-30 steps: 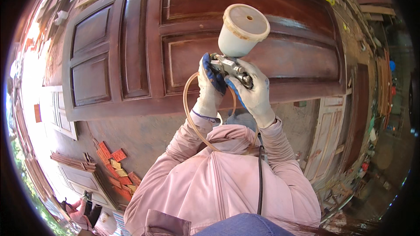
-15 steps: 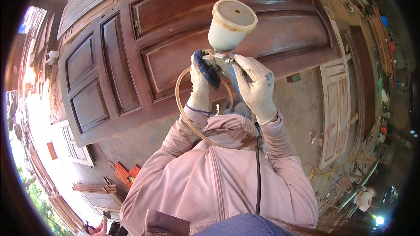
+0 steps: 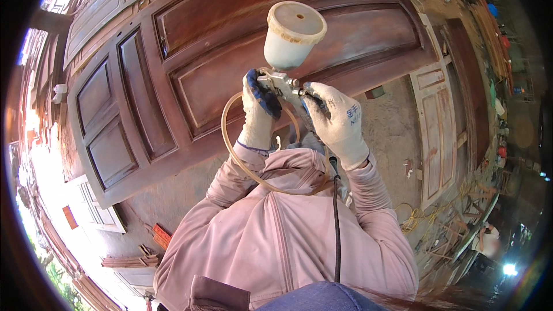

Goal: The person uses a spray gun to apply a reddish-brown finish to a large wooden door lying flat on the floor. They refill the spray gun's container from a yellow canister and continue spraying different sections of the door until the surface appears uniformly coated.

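Note:
A metal spray gun [image 3: 282, 83] is held up in front of my chest, its white lidded cup [image 3: 288, 46] upright but slightly tilted on top. My left hand [image 3: 258, 112], in a white glove with dark blue fingers, is closed around one side of the gun body. My right hand [image 3: 341, 121], gloved the same way, pinches at the knobs on the opposite side; its fingertips are partly hidden. A clear tan tube [image 3: 224, 124] loops from the gun around my left wrist. Below my right hand hangs a black hose [image 3: 337, 224].
A large brown-stained panelled door [image 3: 184, 101] lies just beyond my hands. A pale panelled door [image 3: 433, 129] and a dark board [image 3: 469, 92] are to the right. Orange-red pieces [image 3: 162, 235] and stacked wood strips [image 3: 129, 261] are at lower left. Yellow hose [image 3: 412, 222] lies at lower right.
My view has shifted, so the doors sit further left. The gun and cup have moved slightly left; my right fingers have shifted at the knobs, and more metal fittings show.

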`<state>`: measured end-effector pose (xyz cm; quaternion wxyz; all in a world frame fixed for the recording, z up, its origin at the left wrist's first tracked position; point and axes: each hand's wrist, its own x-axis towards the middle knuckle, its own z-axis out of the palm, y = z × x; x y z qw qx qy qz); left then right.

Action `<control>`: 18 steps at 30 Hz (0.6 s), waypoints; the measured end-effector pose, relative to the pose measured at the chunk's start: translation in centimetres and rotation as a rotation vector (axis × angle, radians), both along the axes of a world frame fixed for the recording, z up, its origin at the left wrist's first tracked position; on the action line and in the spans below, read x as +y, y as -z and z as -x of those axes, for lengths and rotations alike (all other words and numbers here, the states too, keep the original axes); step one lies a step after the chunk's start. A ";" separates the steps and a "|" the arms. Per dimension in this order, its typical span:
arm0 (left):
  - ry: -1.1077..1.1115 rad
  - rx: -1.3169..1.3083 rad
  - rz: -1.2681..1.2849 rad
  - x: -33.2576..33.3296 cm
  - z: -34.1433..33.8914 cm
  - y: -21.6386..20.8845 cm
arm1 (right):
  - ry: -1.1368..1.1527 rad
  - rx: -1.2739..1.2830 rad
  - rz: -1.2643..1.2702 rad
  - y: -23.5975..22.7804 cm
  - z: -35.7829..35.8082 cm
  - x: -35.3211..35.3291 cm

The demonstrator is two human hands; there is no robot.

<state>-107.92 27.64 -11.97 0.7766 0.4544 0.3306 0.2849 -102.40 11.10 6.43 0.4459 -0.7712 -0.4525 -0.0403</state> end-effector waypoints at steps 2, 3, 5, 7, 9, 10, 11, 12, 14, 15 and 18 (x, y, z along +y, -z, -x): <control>0.015 -0.031 0.025 0.0 0.5 -0.2 | 0.007 -0.012 -0.009 -0.1 0.2 0.1; 0.019 -0.033 -0.016 0.1 0.7 0.2 | 0.012 -0.023 -0.015 -0.2 0.2 0.2; -0.007 0.029 -0.139 -0.8 0.9 -1.4 | 0.008 -0.027 -0.018 0.3 0.1 0.1; -0.073 -0.171 0.364 -1.6 0.5 -5.4 | 0.014 -0.008 -0.016 0.2 0.0 0.1; -0.065 -0.106 0.413 -1.1 0.4 -6.5 | 0.023 -0.019 -0.006 0.6 0.0 0.4; -0.088 -0.105 0.448 -1.1 0.2 -6.7 | 0.030 -0.065 0.025 0.6 -0.2 0.5; -0.112 -0.099 0.481 -1.0 0.3 -6.8 | 0.036 -0.106 0.055 0.7 -0.2 0.6; -0.087 -0.146 0.509 -0.9 0.5 -6.8 | 0.034 -0.178 0.118 0.5 -0.4 0.7; -0.047 -0.229 0.530 -0.2 1.1 -5.3 | 0.024 -0.220 0.123 0.6 -0.5 1.1; -0.083 -0.180 0.485 -0.7 1.1 -6.5 | 0.018 -0.238 0.133 0.9 -0.7 1.1; -0.078 -0.156 0.283 -0.8 1.6 -4.2 | 0.007 -0.205 0.117 1.7 -1.0 1.1</control>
